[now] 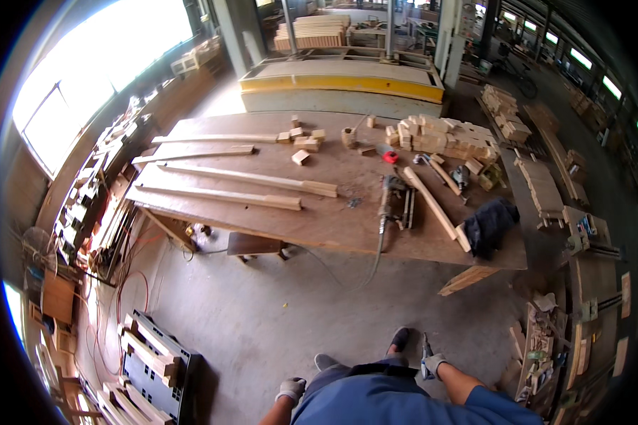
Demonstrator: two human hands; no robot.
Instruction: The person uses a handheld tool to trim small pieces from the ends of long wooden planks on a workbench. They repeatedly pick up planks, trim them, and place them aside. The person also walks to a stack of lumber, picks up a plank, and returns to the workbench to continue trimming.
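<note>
My right hand (434, 363), in a light work glove, hangs beside my right leg. It is closed round a slim grey hand tool (425, 350), whose narrow end points away from me; its exact kind is unclear. My left hand (291, 389), gloved too, is at my left hip with the fingers curled in and nothing showing in them. Ahead stands a wooden worktable (262, 216), out of reach of both hands. Several long wooden legs (248, 177) with thicker square ends lie on its left half. An air tool (388, 200) on a hose rests near the table's front edge.
Small wooden blocks (306, 144) and a larger block stack (450, 138) sit at the table's back. A dark cloth (490, 225) lies at its right corner. Beneath is a low stool (255, 244). A black pallet (152, 386) with wood stands left; a yellow-edged machine (340, 85) is behind.
</note>
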